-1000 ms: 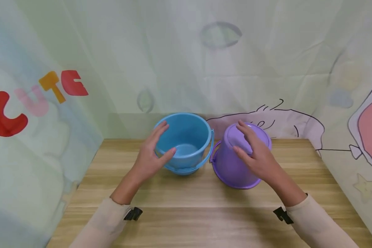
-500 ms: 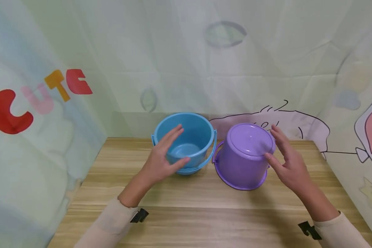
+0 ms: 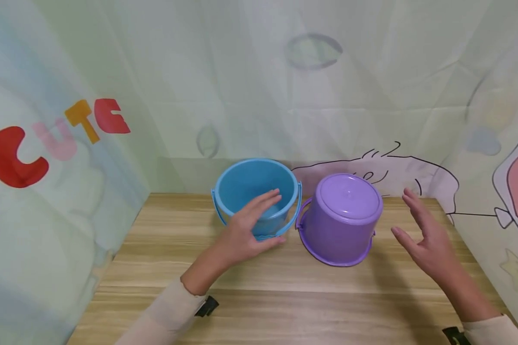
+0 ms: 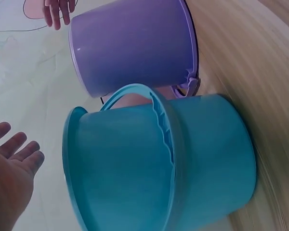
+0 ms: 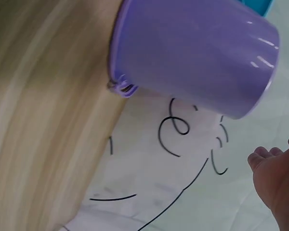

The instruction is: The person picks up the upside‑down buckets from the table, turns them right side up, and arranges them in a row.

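Hovering over the near side of the blue bucket (image 3: 254,179), the left hand (image 3: 247,235) is spread with fingers extended and grips nothing; the left wrist view shows a gap between it and the rim (image 4: 66,154). The blue bucket stands upright near the back edge of the wooden table (image 3: 285,311), its handle (image 4: 172,130) hanging at the front. Just beside it, toward the right edge, the purple bucket (image 3: 341,225) sits upside down. The right hand (image 3: 429,244), its fingers loosely extended and holding nothing, is apart from the purple bucket, nearer that edge. A printed cloth (image 3: 241,81) hangs behind the table.
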Demonstrator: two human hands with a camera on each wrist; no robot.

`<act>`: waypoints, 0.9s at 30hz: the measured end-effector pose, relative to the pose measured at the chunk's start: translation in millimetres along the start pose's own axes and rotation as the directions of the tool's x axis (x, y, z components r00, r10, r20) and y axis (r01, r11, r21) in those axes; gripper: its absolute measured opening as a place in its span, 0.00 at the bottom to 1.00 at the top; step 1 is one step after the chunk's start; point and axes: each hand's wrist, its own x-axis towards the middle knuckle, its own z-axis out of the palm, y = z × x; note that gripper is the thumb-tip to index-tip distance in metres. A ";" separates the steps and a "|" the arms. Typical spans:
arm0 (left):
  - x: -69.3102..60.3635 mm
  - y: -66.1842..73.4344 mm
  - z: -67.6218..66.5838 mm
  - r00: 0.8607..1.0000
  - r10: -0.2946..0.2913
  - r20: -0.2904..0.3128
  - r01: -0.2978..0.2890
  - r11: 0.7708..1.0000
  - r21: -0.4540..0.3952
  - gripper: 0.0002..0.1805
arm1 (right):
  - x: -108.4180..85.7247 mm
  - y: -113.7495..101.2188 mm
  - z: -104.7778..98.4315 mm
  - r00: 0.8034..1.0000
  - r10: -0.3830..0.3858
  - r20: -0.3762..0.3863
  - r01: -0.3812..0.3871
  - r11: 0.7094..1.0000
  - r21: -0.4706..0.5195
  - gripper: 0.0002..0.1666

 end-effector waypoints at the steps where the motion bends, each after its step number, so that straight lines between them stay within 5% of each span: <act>1: 0.8 0.7 2.1 1.000 0.014 0.009 -0.014 1.000 0.012 0.48 | -1.8 3.1 -0.5 1.000 0.001 0.000 -0.001 1.000 -0.007 0.53; 7: 1.4 2.7 18.1 0.991 0.116 0.072 -0.119 0.992 0.036 0.48 | -11.9 18.3 -0.6 0.998 0.051 0.043 -0.047 0.996 -0.075 0.54; 10: 0.3 5.1 25.0 0.985 0.121 0.125 -0.126 0.991 0.036 0.47 | -17.4 25.2 1.5 0.992 0.086 0.088 -0.074 0.989 -0.127 0.55; 20: 0.0 5.8 49.1 0.947 0.003 0.320 -0.013 0.999 0.031 0.46 | -28.3 48.8 7.5 0.975 0.124 0.187 -0.096 0.984 -0.150 0.50; 27: -2.0 -3.6 70.8 0.917 -0.060 0.394 0.035 0.997 0.071 0.46 | -34.3 66.4 17.7 0.976 0.080 0.202 -0.051 0.988 -0.143 0.43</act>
